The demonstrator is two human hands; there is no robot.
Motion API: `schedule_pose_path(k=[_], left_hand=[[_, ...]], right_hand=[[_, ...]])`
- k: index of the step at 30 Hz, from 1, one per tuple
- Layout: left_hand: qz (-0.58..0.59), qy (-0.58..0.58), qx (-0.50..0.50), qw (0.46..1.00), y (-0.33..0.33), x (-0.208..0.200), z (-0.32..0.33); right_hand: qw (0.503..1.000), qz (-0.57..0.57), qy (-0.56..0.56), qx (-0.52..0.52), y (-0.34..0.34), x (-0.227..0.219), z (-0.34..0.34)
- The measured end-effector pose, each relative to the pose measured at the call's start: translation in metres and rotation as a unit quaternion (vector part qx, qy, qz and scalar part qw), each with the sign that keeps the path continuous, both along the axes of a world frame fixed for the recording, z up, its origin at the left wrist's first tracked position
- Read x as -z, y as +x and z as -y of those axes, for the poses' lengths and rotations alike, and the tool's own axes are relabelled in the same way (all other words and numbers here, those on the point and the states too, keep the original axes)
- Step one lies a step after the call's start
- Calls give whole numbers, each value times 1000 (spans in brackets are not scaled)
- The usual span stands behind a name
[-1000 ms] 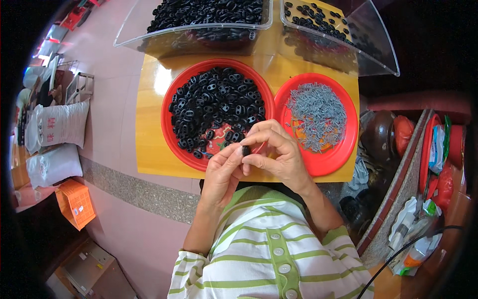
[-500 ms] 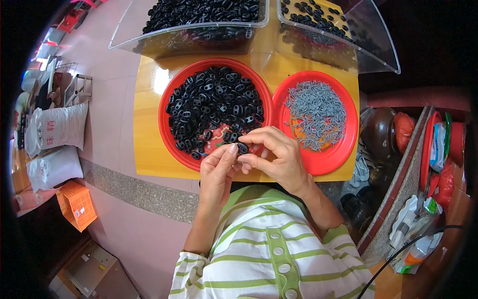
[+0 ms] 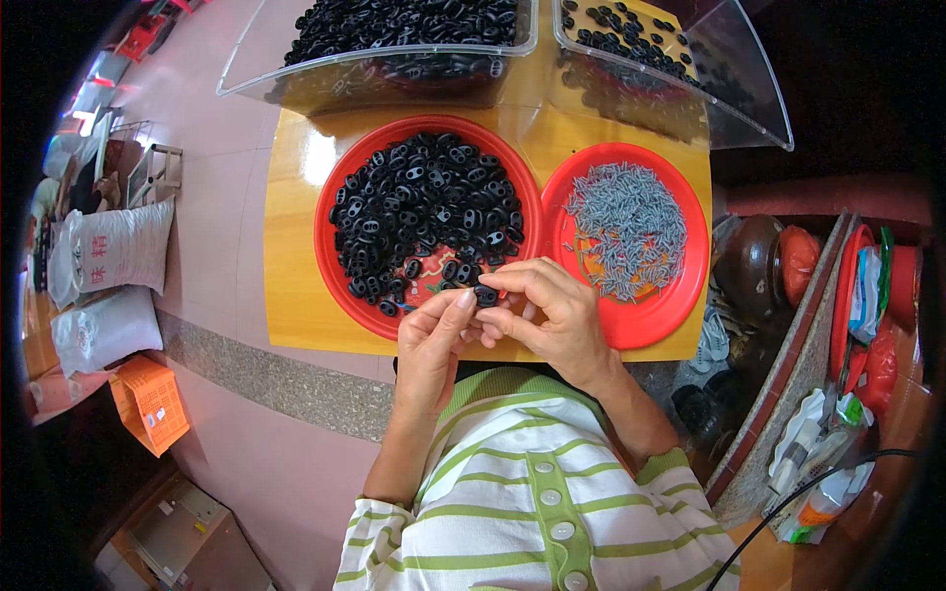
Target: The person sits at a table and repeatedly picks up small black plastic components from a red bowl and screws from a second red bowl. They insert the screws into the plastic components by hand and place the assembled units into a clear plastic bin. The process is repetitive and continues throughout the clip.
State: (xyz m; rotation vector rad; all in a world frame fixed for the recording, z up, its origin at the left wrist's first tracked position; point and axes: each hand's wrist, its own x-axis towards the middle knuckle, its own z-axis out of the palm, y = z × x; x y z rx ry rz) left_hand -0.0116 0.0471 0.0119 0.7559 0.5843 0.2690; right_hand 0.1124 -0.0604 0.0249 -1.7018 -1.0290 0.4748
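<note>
Over the near rim of a round red tray [image 3: 323, 236], my two hands meet at a small black oval piece with two holes [image 3: 485, 295]. My right hand [image 3: 560, 320] grips the piece between index finger and thumb. Against its left edge, my left hand [image 3: 434, 330] is closed in a pinch; whatever lies between those fingertips is hidden. Many similar black pieces [image 3: 424, 192] heap in the tray, with a patterned bottom showing near me. To the right, a red plate [image 3: 696, 256] bears a pile of small grey screw-like pins [image 3: 626, 222].
Two clear plastic bins stand at the table's far side, the left bin [image 3: 394, 59] full of black pieces, the right bin [image 3: 670, 84] partly filled. White sacks [image 3: 118, 251] and an orange basket [image 3: 150, 404] are on the floor at left. A cluttered ledge [image 3: 788, 394] runs along the right.
The black piece has turned slightly in my fingertips, showing more of its face. Both hands stay at nearly the same place above the tray's near rim.
</note>
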Motion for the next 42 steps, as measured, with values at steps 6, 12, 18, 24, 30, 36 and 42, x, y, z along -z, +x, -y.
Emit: schedule_pose_path(k=[6, 12, 18, 24, 30, 36, 42], left_hand=[[-22, 46, 1, 999, -1, -1, 0], [-109, 263, -91, 954, -8, -3, -26], [-154, 458, -38, 875, -2, 1, -23], [-161, 584, -3, 796, 12, 5, -15], [-131, 716, 14, 686, 36, 16, -12], [-161, 724, 34, 670, 44, 15, -9], [-141, 740, 39, 657, 45, 16, -13]], right_hand=[[998, 52, 16, 10, 5, 3, 2], [971, 149, 24, 187, 77, -36, 6], [891, 276, 51, 357, 174, -52, 2], [896, 266, 36, 353, 152, -50, 5], [984, 72, -123, 106, 78, -15, 23], [974, 120, -144, 124, 58, 7, 45], [961, 198, -152, 116, 50, 20, 38]])
